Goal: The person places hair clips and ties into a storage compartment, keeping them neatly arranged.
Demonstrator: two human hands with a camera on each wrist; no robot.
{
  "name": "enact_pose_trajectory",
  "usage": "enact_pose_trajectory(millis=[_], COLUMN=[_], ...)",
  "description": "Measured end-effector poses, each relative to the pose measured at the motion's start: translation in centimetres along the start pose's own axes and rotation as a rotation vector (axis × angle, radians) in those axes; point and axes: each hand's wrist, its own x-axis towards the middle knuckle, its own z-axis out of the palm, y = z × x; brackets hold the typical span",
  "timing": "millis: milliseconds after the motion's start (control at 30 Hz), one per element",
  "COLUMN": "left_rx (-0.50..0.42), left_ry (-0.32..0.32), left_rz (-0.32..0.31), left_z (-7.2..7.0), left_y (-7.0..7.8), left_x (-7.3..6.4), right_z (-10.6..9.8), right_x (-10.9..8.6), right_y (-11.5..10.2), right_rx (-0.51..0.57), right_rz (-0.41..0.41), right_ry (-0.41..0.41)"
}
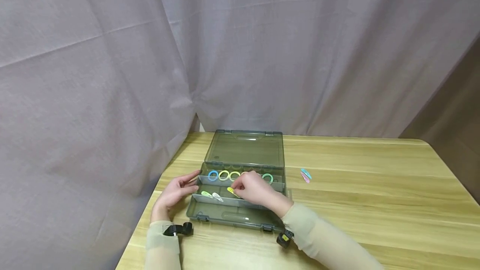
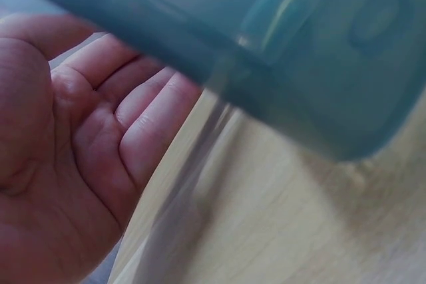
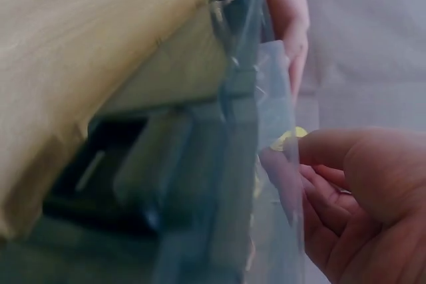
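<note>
A translucent dark-green organizer box (image 1: 225, 209) lies with its lid (image 1: 245, 149) folded back on the table. Between the thumb and fingers of my right hand (image 1: 255, 188) is a yellow snap hair clip (image 1: 231, 190), pinched above the middle compartment; the clip's yellow tip (image 3: 289, 139) also shows in the right wrist view. My left hand (image 1: 174, 193) rests against the box's left side with fingers fairly straight, seen palm-on beside the wall in the left wrist view. A light-green hair clip (image 1: 206, 194) and a white hair clip (image 1: 217, 197) lie in the middle compartment.
Along the back compartment sit several rings, among them a blue ring (image 1: 213, 176), a yellow ring (image 1: 223, 175) and a green ring (image 1: 268, 178). Right of the box, a teal hair clip (image 1: 306, 173) and a pink hair clip (image 1: 305, 177) lie on the wooden table (image 1: 367, 195).
</note>
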Motion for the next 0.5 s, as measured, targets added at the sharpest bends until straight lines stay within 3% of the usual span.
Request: enact_pose_trajectory(millis=[167,500], left_rx=[-0.009,0.000], left_ry=[0.003,0.013], left_rz=[-0.008,-0.005], left_z=[0.0,0.0], left_y=[0.0,0.0], left_x=[0.0,0.1], right_z=[0.9,1.8], right_x=[0.6,1.1], right_y=[-0.5,-0.7], right_rx=[-0.049,-0.046], right_rz=[0.007,0.054], right_ry=[-0.020,-0.037])
